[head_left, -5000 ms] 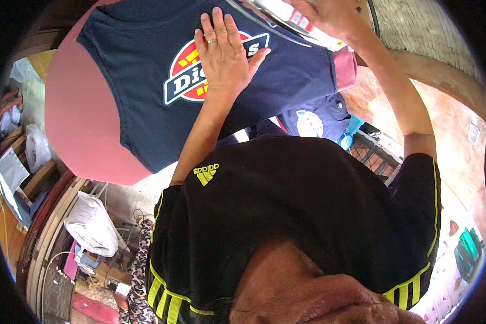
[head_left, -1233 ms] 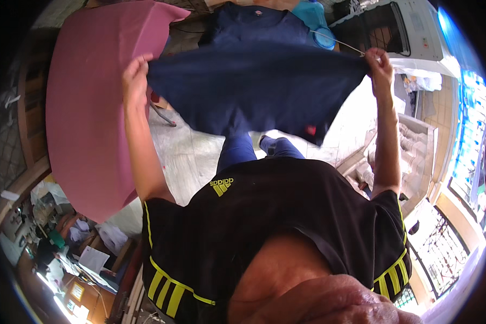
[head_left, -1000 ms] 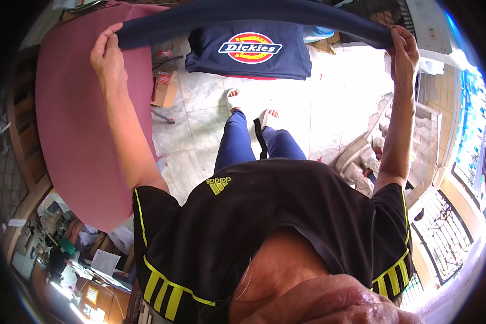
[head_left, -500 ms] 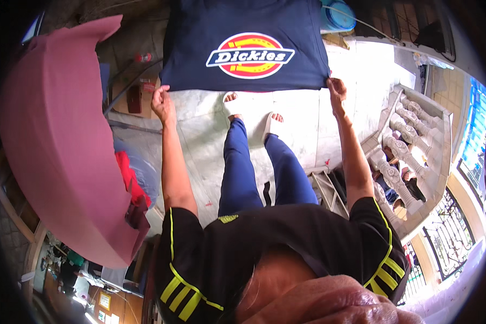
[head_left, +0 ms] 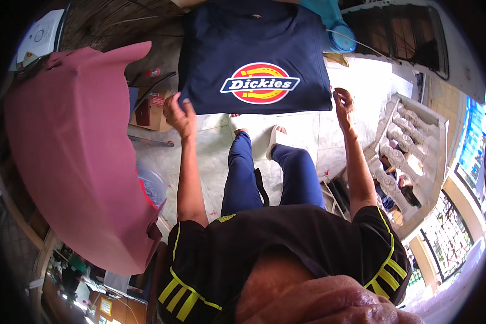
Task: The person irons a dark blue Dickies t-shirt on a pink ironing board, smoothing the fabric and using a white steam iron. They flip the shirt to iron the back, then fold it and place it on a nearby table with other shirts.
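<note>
Fingers of the left hand [head_left: 174, 103] bent loosely, thumb parted from the rest, right at the near left corner of the navy T-shirt [head_left: 205, 70]. They overlap that corner; whether any cloth is caught between them, I can't tell. Over on the other side, the right fingers [head_left: 338, 98] are curled just beside the near right corner, apparently clear of the fabric; whether their tips meet is too small to make out.

And there's the T-shirt, laid out ahead of the person, round neckline at the far end, hem toward the feet, the red, yellow and white chest print [head_left: 260, 83] facing up. What bears it is hidden beneath.

Here's the danger: if the left thumb is snagging that corner, a quick pull back could drag the hem askew and ruck the print. Too hard a tug toward the body and the whole shirt might slide down to the pale tiled floor [head_left: 213, 178], close by the sandals [head_left: 275, 141].

Watch the far right, too: a blue plastic container [head_left: 341, 39] stands close to the shirt's edge with a thin cord [head_left: 368, 47] running past, so a wide sweep could catch either one. Well off left, the pink cloth-covered board [head_left: 73, 151] looks no threat.
</note>
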Demonstrator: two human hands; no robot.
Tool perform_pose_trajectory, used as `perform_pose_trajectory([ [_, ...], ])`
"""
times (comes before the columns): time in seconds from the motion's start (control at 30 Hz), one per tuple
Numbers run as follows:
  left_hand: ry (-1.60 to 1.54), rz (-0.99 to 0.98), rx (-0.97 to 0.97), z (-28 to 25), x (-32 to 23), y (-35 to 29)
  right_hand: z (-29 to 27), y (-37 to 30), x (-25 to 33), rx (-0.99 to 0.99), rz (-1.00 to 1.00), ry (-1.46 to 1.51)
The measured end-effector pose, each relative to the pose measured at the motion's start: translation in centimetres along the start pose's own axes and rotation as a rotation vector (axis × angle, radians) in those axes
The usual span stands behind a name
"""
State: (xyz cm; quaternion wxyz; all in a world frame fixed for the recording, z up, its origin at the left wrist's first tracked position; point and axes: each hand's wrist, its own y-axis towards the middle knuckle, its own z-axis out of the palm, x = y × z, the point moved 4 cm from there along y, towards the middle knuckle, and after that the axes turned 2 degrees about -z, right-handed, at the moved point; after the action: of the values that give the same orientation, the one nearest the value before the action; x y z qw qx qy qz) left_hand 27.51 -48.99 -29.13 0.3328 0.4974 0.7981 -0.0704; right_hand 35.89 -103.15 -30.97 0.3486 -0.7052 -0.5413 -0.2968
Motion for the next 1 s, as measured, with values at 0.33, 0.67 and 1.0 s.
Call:
perform_pose_trajectory([
  [0.33, 0.045, 0.294, 0.072, 12.4, -7.7, 16.7, 12.4, 18.7, 12.2, 0.019, -0.714, -0.403],
  [0.67, -0.605, -0.443, 0.238, 19.5, 2.6, 20.9, 17.4, 19.2, 17.3, 0.141, -0.844, -0.307],
  [1.0, -0.235, -0.210, 0.029, 17.1, -0.5, 23.3, 30.0, 11.2, 25.8, 0.352, -1.230, -0.267],
])
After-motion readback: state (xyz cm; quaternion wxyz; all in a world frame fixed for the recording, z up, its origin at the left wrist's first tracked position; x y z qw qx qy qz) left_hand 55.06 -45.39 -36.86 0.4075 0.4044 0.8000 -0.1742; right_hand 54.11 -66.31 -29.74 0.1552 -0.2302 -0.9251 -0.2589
